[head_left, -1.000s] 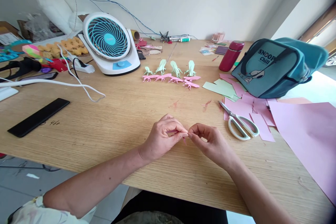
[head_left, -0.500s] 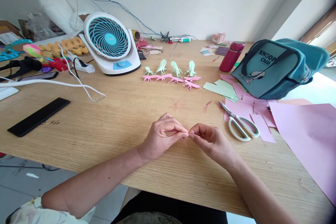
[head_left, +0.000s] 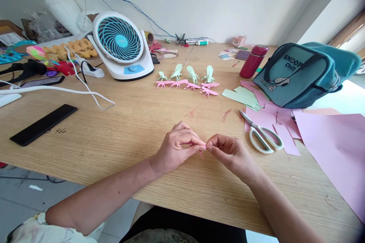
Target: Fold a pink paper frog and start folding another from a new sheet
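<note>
My left hand and my right hand meet fingertip to fingertip just above the wooden table, near its front edge. Both pinch a small folded piece of pink paper, most of it hidden by the fingers. Farther back in the middle of the table stand several folded green paper figures with a row of pink folded figures in front of them.
White-handled scissors lie to the right on pink paper scraps; a large pink sheet and a teal bag are farther right. A red bottle, a white fan, a cable and a black bar lie left.
Both hands keep the same pinch on the pink paper, with only slight finger movement. The view has shifted a little.
</note>
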A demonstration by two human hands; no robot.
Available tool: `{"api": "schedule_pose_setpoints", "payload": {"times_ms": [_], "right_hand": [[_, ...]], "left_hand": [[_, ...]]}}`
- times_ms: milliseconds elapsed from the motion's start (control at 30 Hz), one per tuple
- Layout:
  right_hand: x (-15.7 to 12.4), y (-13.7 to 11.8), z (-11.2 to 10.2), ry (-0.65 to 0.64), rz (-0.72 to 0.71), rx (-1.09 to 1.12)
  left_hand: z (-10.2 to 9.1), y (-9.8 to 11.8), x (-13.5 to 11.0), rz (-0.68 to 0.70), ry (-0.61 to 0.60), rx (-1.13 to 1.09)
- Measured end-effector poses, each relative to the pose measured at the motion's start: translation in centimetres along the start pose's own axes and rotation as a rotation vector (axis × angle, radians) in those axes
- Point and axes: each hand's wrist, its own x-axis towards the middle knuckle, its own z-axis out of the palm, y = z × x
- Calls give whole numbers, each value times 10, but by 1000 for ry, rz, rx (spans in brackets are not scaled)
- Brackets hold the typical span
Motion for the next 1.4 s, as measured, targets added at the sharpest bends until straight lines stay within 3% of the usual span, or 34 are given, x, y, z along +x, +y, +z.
{"api": "schedule_pose_setpoints", "payload": {"times_ms": [167,400,533,767,1400], "right_hand": [[-1,-4,-1,-8,-51,-5],[-4,-9,7,179,-510,-392],[-4,-6,9,255,-656,-507],[-7,-3,6,279,-740,-582],[-7,-1,8,301,-761,-655]], "left_hand": [[0,1,-1,-79,15,-46],[1,7,-2,-272,16,-184],[1,7,-2,-321,23,-230],[0,8,-4,-368,-4,-278],[-1,8,-3,-347,13,-257]]}}
